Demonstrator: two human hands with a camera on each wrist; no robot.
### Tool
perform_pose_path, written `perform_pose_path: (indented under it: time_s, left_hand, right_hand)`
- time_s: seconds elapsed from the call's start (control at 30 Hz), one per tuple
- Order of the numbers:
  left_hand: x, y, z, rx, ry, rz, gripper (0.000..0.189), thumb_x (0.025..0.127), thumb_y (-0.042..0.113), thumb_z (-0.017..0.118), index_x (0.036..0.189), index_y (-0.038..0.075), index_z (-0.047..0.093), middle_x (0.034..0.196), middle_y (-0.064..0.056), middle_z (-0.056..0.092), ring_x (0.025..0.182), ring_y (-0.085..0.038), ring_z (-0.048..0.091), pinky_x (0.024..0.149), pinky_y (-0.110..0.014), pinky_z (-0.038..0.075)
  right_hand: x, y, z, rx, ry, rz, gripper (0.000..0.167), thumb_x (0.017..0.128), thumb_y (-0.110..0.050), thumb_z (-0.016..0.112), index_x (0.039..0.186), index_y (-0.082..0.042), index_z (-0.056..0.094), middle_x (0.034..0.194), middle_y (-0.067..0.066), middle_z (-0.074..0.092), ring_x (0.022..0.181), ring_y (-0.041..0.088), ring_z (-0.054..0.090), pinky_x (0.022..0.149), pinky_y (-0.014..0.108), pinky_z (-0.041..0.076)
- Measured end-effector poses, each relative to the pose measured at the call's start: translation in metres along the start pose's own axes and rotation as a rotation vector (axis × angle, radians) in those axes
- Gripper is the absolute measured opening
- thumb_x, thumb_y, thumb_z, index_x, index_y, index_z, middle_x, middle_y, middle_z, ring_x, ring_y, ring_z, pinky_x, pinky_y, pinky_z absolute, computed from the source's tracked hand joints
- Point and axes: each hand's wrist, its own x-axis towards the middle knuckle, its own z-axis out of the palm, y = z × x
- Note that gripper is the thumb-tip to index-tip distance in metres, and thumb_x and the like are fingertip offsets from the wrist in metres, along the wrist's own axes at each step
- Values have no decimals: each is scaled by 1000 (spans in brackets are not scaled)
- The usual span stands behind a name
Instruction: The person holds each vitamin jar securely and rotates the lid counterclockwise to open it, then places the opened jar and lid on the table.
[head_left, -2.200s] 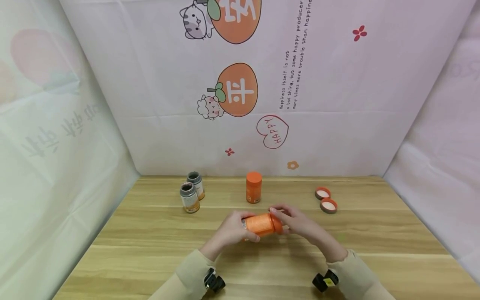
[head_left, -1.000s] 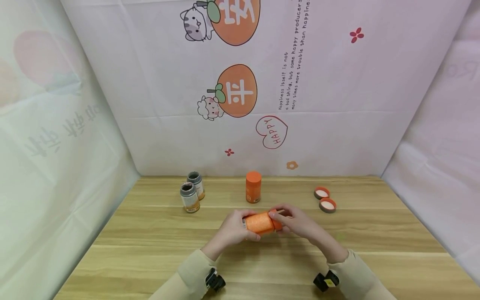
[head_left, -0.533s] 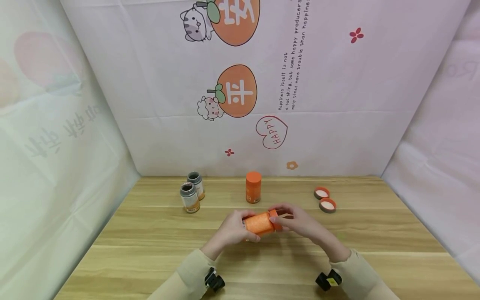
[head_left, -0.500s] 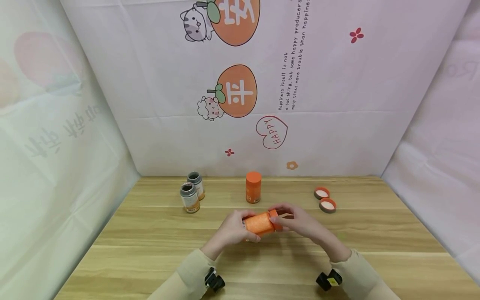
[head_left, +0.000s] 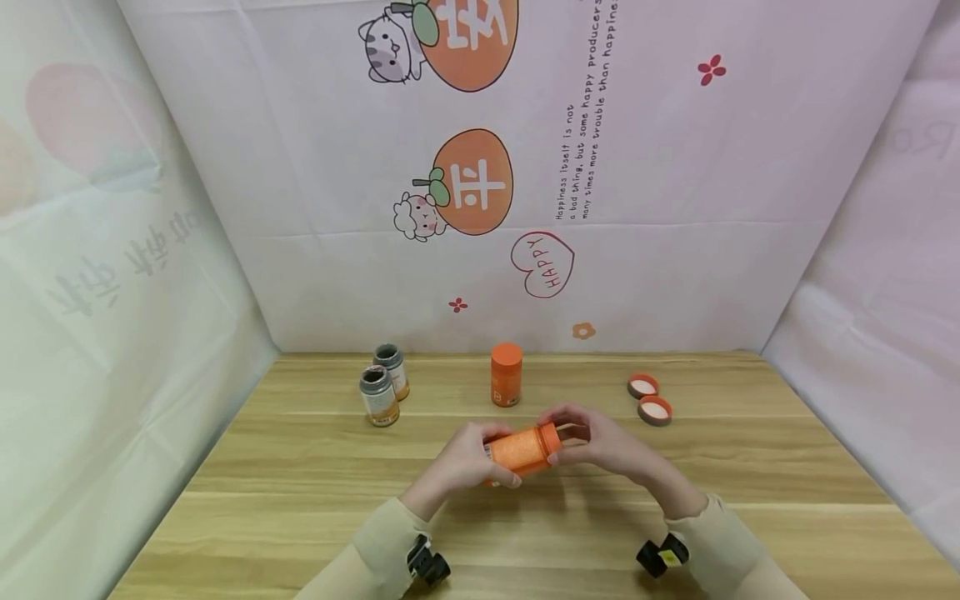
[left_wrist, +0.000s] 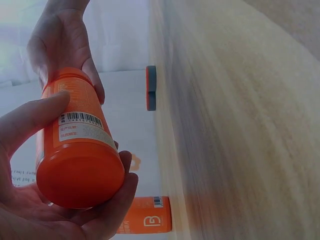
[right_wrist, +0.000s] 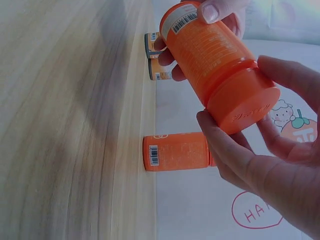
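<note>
An orange plastic bottle [head_left: 517,450] is held tilted above the table, its orange cap [right_wrist: 245,100] facing right. My left hand [head_left: 468,458] grips the bottle's body near its base; in the left wrist view the thumb lies beside the barcode label [left_wrist: 82,119]. At the other end, my right hand [head_left: 600,442] has its thumb and fingers on opposite sides of the cap's rim, with a gap between palm and cap. The cap sits on the bottle. Behind the hands stands a second orange bottle [head_left: 506,377], upright and capped.
Two uncapped grey jars [head_left: 380,398] stand close together at the back left. Two orange-and-grey lids [head_left: 656,410] lie at the right, white insides up. A printed white cloth [head_left: 660,275] rises behind the wooden table [head_left: 315,475], with cloth sides left and right.
My right hand has shifted on the cap, its fingers drawing back toward the rim so that more of the cap shows. The left hand keeps its grip on the bottle.
</note>
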Motion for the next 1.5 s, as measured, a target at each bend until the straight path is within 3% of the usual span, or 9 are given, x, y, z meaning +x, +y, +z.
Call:
perform_pose_path:
  time_s: [0.2, 0.47, 0.77, 0.93, 1.1, 1.37, 1.5]
  left_hand:
    - [0, -1, 1, -19, -2, -11, 59, 56, 8, 85, 112, 7, 66, 101, -3, 67, 87, -16, 54, 78, -35, 44]
    - [-2, 1, 0, -28, -7, -19, 59, 57, 8, 85, 112, 7, 66, 102, -4, 66, 88, -17, 54, 78, -35, 44]
    - [-3, 1, 0, -29, -7, -25, 59, 57, 9, 86, 112, 6, 66, 102, -3, 66, 89, -17, 54, 80, -36, 44]
    - [-3, 0, 1, -30, -6, -17, 59, 57, 9, 85, 113, 5, 66, 102, -4, 66, 89, -17, 54, 79, -36, 44]
    - [-3, 1, 1, 3, 6, -18, 59, 57, 10, 86, 112, 5, 66, 100, -3, 66, 88, -18, 54, 78, -37, 45]
    - [-3, 2, 2, 42, 22, -16, 60, 56, 11, 86, 113, 5, 66, 99, -3, 65, 86, -17, 54, 75, -35, 45]
    - [-2, 1, 3, 38, 32, -18, 60, 55, 10, 86, 112, 7, 66, 97, -2, 65, 85, -17, 54, 74, -34, 45]
  right_hand:
    - [1, 5, -3, 47, -43, -60, 48, 77, -8, 76, 119, -4, 53, 127, 18, 53, 116, 35, 52, 90, 33, 50]
    - [1, 7, -3, 85, -64, -80, 47, 75, -4, 76, 117, -4, 53, 128, 16, 52, 118, 32, 51, 94, 32, 48]
    - [0, 6, -4, 50, -54, -112, 46, 78, -7, 75, 119, -4, 53, 128, 17, 53, 118, 37, 49, 91, 38, 50]
    - [0, 3, -2, -6, 11, -27, 38, 87, -21, 68, 121, -9, 55, 125, 10, 58, 119, 35, 51, 88, 32, 50]
    - [1, -1, 0, 11, 75, 103, 44, 93, -35, 59, 124, -5, 53, 124, 13, 57, 112, 27, 57, 88, 39, 51]
    - [3, 1, 3, -6, 47, 274, 56, 95, -48, 48, 129, -3, 48, 117, 14, 58, 101, 24, 60, 84, 45, 53]
    - [2, 1, 8, -7, 48, 316, 59, 95, -50, 47, 127, -1, 49, 111, 13, 58, 94, 22, 60, 79, 44, 54]
